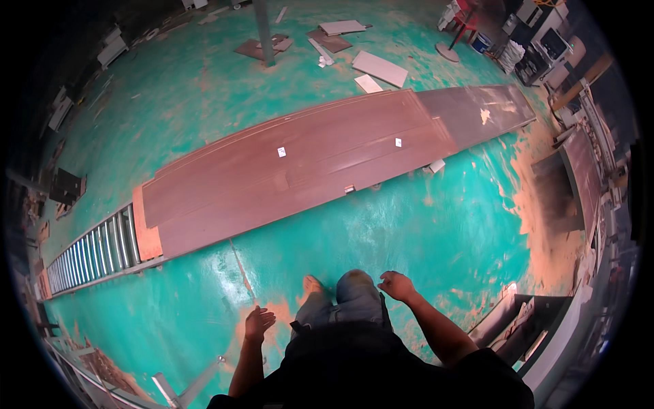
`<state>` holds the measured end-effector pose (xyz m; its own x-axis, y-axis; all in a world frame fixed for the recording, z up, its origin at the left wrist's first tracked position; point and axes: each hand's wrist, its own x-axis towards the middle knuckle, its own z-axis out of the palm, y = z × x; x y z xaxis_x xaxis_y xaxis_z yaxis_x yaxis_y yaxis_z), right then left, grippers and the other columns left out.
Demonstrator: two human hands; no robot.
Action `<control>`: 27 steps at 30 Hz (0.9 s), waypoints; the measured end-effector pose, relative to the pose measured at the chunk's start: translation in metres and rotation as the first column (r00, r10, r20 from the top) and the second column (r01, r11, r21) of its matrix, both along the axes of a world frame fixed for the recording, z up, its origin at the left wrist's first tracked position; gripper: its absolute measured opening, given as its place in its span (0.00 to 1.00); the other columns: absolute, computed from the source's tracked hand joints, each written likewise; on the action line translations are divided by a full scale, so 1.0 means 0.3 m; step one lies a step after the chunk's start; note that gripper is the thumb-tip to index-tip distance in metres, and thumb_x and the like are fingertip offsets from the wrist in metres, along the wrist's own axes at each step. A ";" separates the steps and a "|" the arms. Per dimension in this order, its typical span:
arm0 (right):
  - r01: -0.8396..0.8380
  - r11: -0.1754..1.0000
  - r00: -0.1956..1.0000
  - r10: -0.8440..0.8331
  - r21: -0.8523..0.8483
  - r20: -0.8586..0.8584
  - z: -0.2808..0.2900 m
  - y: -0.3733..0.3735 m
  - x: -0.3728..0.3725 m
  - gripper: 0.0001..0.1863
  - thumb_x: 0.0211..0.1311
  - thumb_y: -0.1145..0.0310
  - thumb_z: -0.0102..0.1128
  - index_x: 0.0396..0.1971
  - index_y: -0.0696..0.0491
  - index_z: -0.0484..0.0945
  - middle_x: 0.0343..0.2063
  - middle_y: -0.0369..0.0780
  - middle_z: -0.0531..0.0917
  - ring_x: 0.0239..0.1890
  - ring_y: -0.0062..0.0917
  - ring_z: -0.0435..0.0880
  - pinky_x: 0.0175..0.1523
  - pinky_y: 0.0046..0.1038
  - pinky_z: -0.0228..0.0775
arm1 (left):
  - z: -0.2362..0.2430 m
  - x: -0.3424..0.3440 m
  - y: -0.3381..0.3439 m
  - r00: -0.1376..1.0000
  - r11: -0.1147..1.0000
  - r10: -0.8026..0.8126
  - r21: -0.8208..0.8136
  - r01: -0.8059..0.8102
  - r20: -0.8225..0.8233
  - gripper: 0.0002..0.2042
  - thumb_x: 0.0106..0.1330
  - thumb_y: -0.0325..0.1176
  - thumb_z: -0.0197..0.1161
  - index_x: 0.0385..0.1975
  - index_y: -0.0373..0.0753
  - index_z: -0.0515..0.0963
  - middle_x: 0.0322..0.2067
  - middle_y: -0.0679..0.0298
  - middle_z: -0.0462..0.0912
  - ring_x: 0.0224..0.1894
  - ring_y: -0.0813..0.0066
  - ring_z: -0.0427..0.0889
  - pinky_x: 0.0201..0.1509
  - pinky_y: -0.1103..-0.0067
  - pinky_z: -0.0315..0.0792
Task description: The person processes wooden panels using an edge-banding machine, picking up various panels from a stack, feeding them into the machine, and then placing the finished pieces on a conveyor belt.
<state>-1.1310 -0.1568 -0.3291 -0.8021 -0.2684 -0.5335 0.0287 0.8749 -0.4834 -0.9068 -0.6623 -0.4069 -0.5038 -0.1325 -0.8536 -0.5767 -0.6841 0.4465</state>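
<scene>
My left hand [259,322] hangs beside my left leg with its fingers loosely apart and nothing in it. On the other side, my right hand [397,285] is held out past my knee, loosely curved, with a gap between its fingers and no object showing there. Ahead of both hands, and touched by neither, a stack of brown panels [306,174] lies slantwise on a long conveyor. Two small white labels stick to the top panel. A darker brown board [477,112] continues the row to the right.
A metal roller conveyor [95,247] extends to the left. Board offcuts [380,69] lie on the green floor [436,225] near a grey post [263,31]. At my lower right stands a bin [524,327] with scraps. Sawdust covers the floor's right side, near a leaning panel [582,174].
</scene>
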 end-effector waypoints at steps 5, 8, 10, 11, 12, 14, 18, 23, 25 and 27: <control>-0.224 0.974 0.974 0.224 0.008 -0.038 -0.231 -0.059 -0.515 0.24 0.56 0.55 0.71 0.52 0.48 0.79 0.45 0.40 0.85 0.52 0.37 0.83 0.53 0.40 0.78 | 0.171 -0.323 -0.028 0.998 0.962 0.056 -0.267 -0.054 0.000 0.23 0.79 0.51 0.53 0.51 0.32 0.75 0.37 0.50 0.86 0.39 0.58 0.88 0.46 0.67 0.84; -0.423 0.899 0.895 0.434 0.115 -0.100 -0.470 -0.134 -0.921 0.28 0.56 0.55 0.72 0.55 0.48 0.76 0.50 0.44 0.81 0.54 0.42 0.81 0.58 0.41 0.76 | 0.190 -0.341 0.033 0.970 0.934 0.196 -0.328 -0.140 0.145 0.23 0.79 0.52 0.53 0.50 0.32 0.75 0.36 0.50 0.86 0.38 0.58 0.88 0.44 0.67 0.84; -0.487 0.854 0.868 0.496 0.181 -0.001 -0.646 -0.214 -1.205 0.30 0.55 0.57 0.71 0.58 0.49 0.74 0.53 0.45 0.78 0.58 0.42 0.78 0.61 0.43 0.75 | 0.147 -0.291 0.092 0.903 0.913 0.299 -0.368 -0.178 0.307 0.23 0.79 0.52 0.51 0.50 0.32 0.74 0.36 0.50 0.86 0.38 0.58 0.88 0.44 0.66 0.84; -0.524 0.826 0.844 0.537 0.207 -0.008 -0.712 -0.264 -1.337 0.33 0.54 0.58 0.72 0.60 0.50 0.73 0.56 0.44 0.76 0.60 0.40 0.77 0.61 0.43 0.74 | 0.155 -0.241 0.147 0.866 0.909 0.344 -0.362 -0.210 0.363 0.23 0.79 0.52 0.51 0.50 0.32 0.74 0.36 0.50 0.85 0.37 0.58 0.88 0.43 0.65 0.84; -0.545 0.793 0.815 0.577 0.272 -0.051 -0.802 -0.295 -1.450 0.37 0.52 0.59 0.73 0.62 0.52 0.70 0.57 0.44 0.75 0.61 0.39 0.76 0.62 0.43 0.73 | 0.154 -0.226 0.215 0.831 0.909 0.372 -0.345 -0.235 0.413 0.23 0.79 0.52 0.50 0.50 0.32 0.74 0.36 0.50 0.85 0.37 0.57 0.88 0.43 0.64 0.84; -0.563 0.770 0.802 0.597 0.301 -0.027 -0.909 -0.417 -1.685 0.41 0.51 0.61 0.74 0.66 0.51 0.68 0.61 0.44 0.71 0.65 0.38 0.71 0.66 0.43 0.68 | 0.169 -0.170 0.380 0.767 0.937 0.348 -0.206 -0.280 0.538 0.23 0.80 0.49 0.51 0.52 0.31 0.74 0.38 0.49 0.86 0.40 0.58 0.88 0.46 0.66 0.83; -0.621 0.740 0.722 0.668 0.256 -0.178 -1.085 -0.623 -1.959 0.51 0.47 0.59 0.78 0.72 0.50 0.60 0.67 0.43 0.66 0.69 0.37 0.66 0.70 0.42 0.61 | 0.235 -0.313 0.669 0.690 0.983 0.050 0.086 -0.161 0.722 0.23 0.76 0.53 0.57 0.59 0.42 0.75 0.50 0.56 0.86 0.52 0.61 0.84 0.54 0.62 0.81; -0.665 0.674 0.666 0.730 0.320 -0.154 -1.188 -0.679 -2.004 0.51 0.49 0.54 0.78 0.72 0.52 0.60 0.66 0.47 0.65 0.67 0.41 0.65 0.71 0.42 0.55 | 0.296 -0.515 0.834 0.685 0.928 0.281 -0.008 -0.373 0.673 0.25 0.78 0.49 0.56 0.59 0.30 0.73 0.46 0.49 0.85 0.47 0.55 0.87 0.51 0.60 0.82; -0.719 0.611 0.603 0.786 0.331 -0.139 -1.183 -0.690 -2.006 0.49 0.49 0.54 0.78 0.69 0.54 0.63 0.63 0.47 0.68 0.66 0.40 0.66 0.70 0.42 0.55 | 0.298 -0.579 0.856 0.705 0.899 0.362 -0.028 -0.437 0.610 0.24 0.79 0.47 0.54 0.60 0.30 0.72 0.46 0.49 0.84 0.48 0.55 0.87 0.52 0.62 0.83; -0.761 0.541 0.547 0.832 0.359 -0.094 -1.164 -0.706 -2.009 0.47 0.48 0.53 0.78 0.67 0.56 0.65 0.60 0.46 0.69 0.64 0.39 0.67 0.70 0.42 0.56 | 0.300 -0.626 0.880 0.733 0.893 0.407 -0.069 -0.445 0.545 0.22 0.81 0.43 0.50 0.60 0.29 0.70 0.47 0.47 0.83 0.48 0.53 0.86 0.53 0.63 0.83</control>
